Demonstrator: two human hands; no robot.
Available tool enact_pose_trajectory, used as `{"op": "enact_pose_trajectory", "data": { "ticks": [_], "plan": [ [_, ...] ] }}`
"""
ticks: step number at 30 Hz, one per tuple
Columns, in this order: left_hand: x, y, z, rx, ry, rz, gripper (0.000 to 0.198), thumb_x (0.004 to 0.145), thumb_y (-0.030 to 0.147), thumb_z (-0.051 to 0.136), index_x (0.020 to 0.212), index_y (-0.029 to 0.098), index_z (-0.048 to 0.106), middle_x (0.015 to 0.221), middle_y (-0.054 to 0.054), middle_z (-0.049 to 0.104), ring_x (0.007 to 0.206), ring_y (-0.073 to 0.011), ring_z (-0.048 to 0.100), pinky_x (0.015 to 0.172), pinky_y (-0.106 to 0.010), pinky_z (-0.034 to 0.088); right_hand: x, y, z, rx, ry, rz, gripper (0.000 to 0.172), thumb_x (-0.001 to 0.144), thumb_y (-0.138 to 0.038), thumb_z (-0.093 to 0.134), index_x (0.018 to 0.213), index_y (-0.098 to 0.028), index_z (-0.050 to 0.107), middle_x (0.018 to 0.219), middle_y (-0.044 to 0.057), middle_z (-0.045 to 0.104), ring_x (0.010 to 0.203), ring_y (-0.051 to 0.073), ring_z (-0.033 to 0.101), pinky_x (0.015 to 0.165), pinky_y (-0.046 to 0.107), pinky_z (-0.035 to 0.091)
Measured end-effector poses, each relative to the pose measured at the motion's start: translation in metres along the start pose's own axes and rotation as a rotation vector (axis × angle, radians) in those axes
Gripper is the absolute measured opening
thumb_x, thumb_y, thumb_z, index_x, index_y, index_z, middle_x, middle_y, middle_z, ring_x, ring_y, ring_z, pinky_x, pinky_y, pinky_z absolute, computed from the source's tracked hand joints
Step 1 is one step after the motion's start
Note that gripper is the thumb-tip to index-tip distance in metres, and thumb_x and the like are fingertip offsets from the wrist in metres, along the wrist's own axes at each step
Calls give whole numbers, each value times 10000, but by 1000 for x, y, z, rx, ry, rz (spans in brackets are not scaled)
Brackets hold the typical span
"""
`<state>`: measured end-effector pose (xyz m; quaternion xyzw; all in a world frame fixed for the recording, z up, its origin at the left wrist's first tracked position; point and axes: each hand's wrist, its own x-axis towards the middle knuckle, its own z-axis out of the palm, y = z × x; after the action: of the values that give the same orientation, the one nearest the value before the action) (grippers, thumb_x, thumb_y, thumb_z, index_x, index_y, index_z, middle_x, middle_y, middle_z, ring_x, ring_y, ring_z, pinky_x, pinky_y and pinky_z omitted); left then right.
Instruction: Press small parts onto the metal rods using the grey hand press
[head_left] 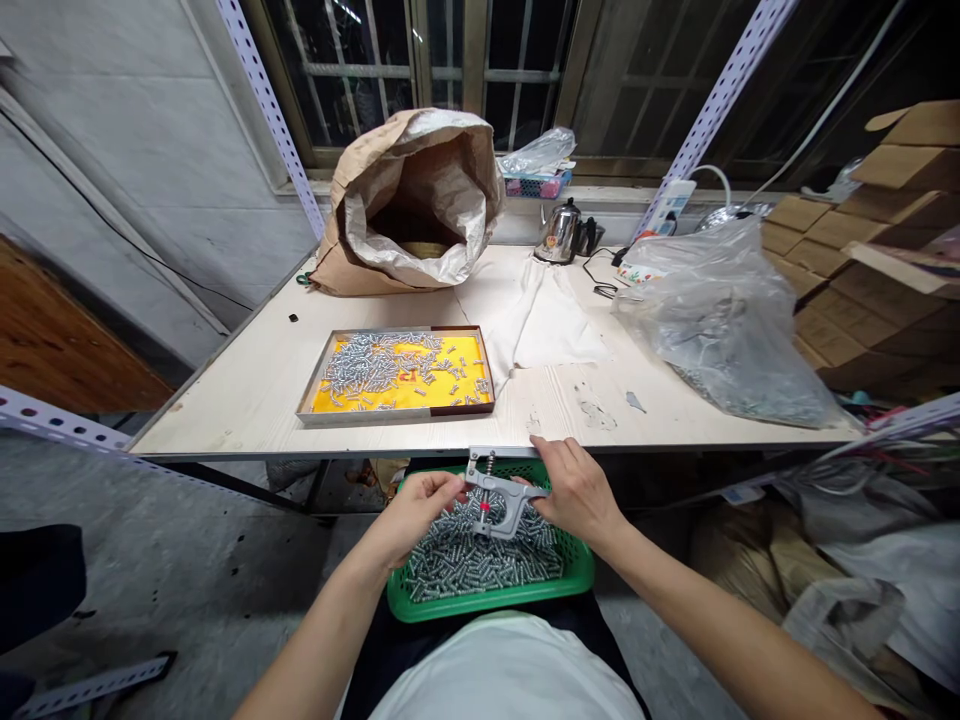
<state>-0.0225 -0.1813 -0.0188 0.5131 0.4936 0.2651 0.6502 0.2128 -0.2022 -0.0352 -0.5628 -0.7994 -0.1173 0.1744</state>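
My right hand (577,490) is wrapped round the handles of grey metal snap-fastener pliers (511,508), which have a spring and a small red part at the jaw. At the jaw side, my left hand (426,508) has thumb and forefinger pinched together; anything between them is too small to make out. Directly below both hands, a green plastic basket (491,603) rests on my lap. It is filled with many small silvery metal pieces (480,568) that look like screws or springs.
On the table (225,400) lies a shallow tray (390,416) with similar metal pieces on a yellow base. Behind it a large paper sack (330,250) gapes towards me. A steel kettle (559,235), a white cloth (559,330) and a clear plastic bag (720,320) stand farther right, beside stacked cardboard boxes (862,270).
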Motion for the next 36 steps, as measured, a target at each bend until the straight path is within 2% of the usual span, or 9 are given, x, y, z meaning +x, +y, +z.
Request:
{"op": "enact_pose_trajectory", "data": {
  "ticks": [5, 10, 16, 19, 22, 26, 32, 34, 36],
  "plan": [
    [-3, 1, 7, -45, 96, -33, 522, 743, 621, 545, 790, 132, 723, 725, -62, 665, 644, -144, 480, 584, -237, 309, 15, 9, 6, -68, -187, -77, 107, 743, -249, 557, 794, -156, 551, 728, 74, 580, 711, 193, 508, 603, 285, 345],
    [-6, 0, 17, -134, 87, -36, 514, 735, 622, 552, 640, 135, 690, 645, -48, 638, 611, -138, 478, 579, -240, 314, 21, 4, 10, -67, -259, -122, 109, 723, -276, 588, 721, -184, 531, 639, 31, 560, 603, 155, 471, 529, 265, 260],
    [-9, -7, 18, -54, 45, -12, 370, 693, 503, 658, 647, 140, 711, 606, -19, 618, 606, -133, 452, 610, -249, 310, 22, -10, 0, -91, -151, 23, 208, 736, -317, 576, 855, -151, 534, 819, 90, 571, 802, 226, 489, 686, 328, 356],
    [-9, -10, 17, -48, 45, -16, 265, 640, 411, 712, 600, 149, 695, 590, -7, 608, 640, -147, 482, 666, -263, 332, 17, -15, -3, -59, -34, 63, 169, 770, -326, 548, 811, -162, 536, 914, 117, 571, 878, 242, 479, 776, 368, 384],
    [-10, -13, 20, -32, 59, 5, 204, 600, 330, 729, 522, 156, 658, 566, 4, 571, 627, -146, 476, 664, -270, 336, 8, -20, -3, 12, 71, 61, 218, 778, -311, 542, 919, -145, 567, 1070, 140, 555, 1037, 276, 450, 921, 424, 379],
    [-13, -14, 25, 15, 133, 136, 169, 629, 272, 694, 508, 162, 654, 584, -6, 546, 643, -157, 491, 657, -277, 355, -6, -26, -1, 29, 97, 133, 342, 754, -226, 512, 1074, -108, 532, 1204, 175, 503, 1194, 302, 387, 1059, 512, 292],
    [-21, -10, 19, 157, 341, 329, 190, 721, 276, 631, 564, 170, 614, 667, -33, 575, 674, -170, 519, 647, -276, 383, -29, -19, 5, -31, 94, 193, 483, 677, -180, 531, 1146, -78, 478, 1296, 195, 434, 1267, 333, 331, 1096, 580, 214],
    [-27, -11, 14, 264, 303, 306, 211, 748, 275, 606, 563, 172, 599, 660, -30, 574, 670, -171, 528, 657, -278, 391, -39, -12, 9, -36, 82, 194, 496, 682, -202, 537, 1160, -93, 466, 1300, 184, 436, 1268, 339, 332, 1088, 594, 221],
    [-29, -12, 8, 410, 177, 249, 191, 756, 278, 606, 598, 174, 630, 679, -37, 602, 687, -184, 551, 678, -286, 401, -50, -5, 14, -38, 81, 198, 498, 685, -216, 534, 1165, -108, 459, 1295, 176, 441, 1258, 346, 347, 1073, 608, 237]
  ]
}}
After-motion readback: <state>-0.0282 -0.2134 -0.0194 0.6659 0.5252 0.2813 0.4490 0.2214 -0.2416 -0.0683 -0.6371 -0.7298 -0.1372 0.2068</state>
